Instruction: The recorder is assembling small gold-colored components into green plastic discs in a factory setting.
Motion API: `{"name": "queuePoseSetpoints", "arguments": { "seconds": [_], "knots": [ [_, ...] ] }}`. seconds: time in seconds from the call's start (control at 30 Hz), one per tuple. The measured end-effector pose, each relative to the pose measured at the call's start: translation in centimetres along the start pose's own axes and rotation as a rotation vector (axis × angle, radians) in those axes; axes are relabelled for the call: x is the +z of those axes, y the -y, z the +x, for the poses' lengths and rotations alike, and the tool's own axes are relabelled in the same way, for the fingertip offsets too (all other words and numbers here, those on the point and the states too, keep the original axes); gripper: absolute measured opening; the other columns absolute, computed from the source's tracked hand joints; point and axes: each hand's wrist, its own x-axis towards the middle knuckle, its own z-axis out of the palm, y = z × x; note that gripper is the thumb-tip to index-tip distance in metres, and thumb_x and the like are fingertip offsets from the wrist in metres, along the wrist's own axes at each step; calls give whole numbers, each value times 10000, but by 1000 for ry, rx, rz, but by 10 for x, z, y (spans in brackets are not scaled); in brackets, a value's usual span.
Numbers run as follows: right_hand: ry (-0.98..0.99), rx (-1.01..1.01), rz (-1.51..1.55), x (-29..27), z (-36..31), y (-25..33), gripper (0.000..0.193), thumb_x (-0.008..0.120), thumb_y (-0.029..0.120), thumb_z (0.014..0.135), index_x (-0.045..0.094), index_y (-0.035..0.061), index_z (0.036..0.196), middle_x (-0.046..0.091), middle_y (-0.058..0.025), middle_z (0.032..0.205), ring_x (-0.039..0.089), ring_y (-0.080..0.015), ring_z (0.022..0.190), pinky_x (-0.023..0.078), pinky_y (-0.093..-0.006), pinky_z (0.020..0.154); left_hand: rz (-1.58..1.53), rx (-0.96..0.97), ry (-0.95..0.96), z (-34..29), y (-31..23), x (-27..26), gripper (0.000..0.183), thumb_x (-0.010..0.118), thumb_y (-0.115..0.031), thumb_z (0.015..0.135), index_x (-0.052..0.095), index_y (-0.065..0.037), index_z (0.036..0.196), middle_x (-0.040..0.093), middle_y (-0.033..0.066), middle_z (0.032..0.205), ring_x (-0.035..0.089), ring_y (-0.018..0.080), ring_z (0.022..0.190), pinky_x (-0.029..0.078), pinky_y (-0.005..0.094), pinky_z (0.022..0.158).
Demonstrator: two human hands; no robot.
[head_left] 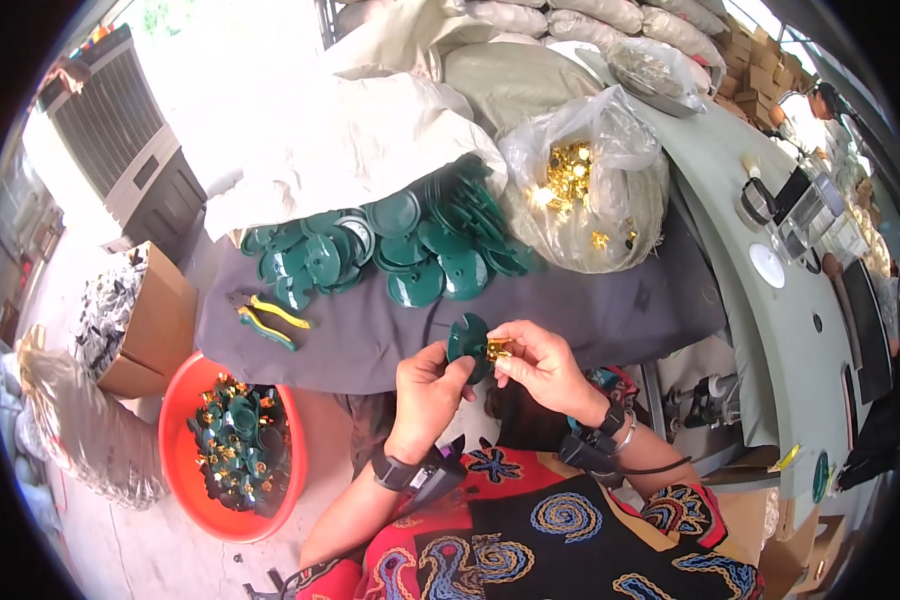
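Between the fingers of my left hand [425,385] is a dark green disc-shaped plastic part [467,345], tilted on edge above the cloth's front edge. My right hand [545,365] pinches a small shiny gold piece [498,349] against the disc's right face. Whether the two are joined, I cannot tell. Beyond my hands, a heap of similar green discs [415,283] spills from a white sack [370,140]. To its right, a clear plastic bag [635,200] stands open with many gold pieces [568,178] inside. Pliers with yellow-and-green handles [270,318] lie left on the grey cloth [370,335].
A red tub [177,440] on the floor at left holds green discs fitted with gold pieces. Behind it are a cardboard box [160,320] and a filled plastic sack [90,430]. A pale green table [730,230] curves along the right. Another person [805,120] is far right.
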Motion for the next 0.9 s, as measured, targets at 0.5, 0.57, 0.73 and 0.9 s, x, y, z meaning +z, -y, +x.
{"name": "queuePoseSetpoints", "arguments": {
  "seconds": [0.5,0.57,0.73,0.9],
  "knots": [
    [120,-218,-807,13,0,20,344,586,-12,788,424,-9,1092,513,-180,891,561,-405,776,462,-447,652,301,187,-19,-15,11,-3,64,583,-1,797,597,44,840,571,20,641,538,64,551,431,228,483],
    [108,-259,-814,14,2,15,291,575,6,814,436,-11,1069,522,-166,862,575,-359,715,469,-418,608,423,279,-34,-15,15,-6,42,586,11,787,586,40,818,566,19,644,542,65,555,428,227,480],
    [90,252,1,16,3,17,205,443,158,958,507,-35,982,553,-58,755,501,-64,508,424,-227,408,809,775,2,-14,2,-4,211,607,52,679,583,33,888,486,102,618,522,225,495,392,330,445],
    [26,459,388,22,1,5,244,505,215,953,537,-10,1041,581,-48,794,523,-95,494,429,-217,437,1048,871,71,-16,6,-12,346,615,1,662,572,50,1002,526,127,719,564,288,547,451,386,484]
  ]
}}
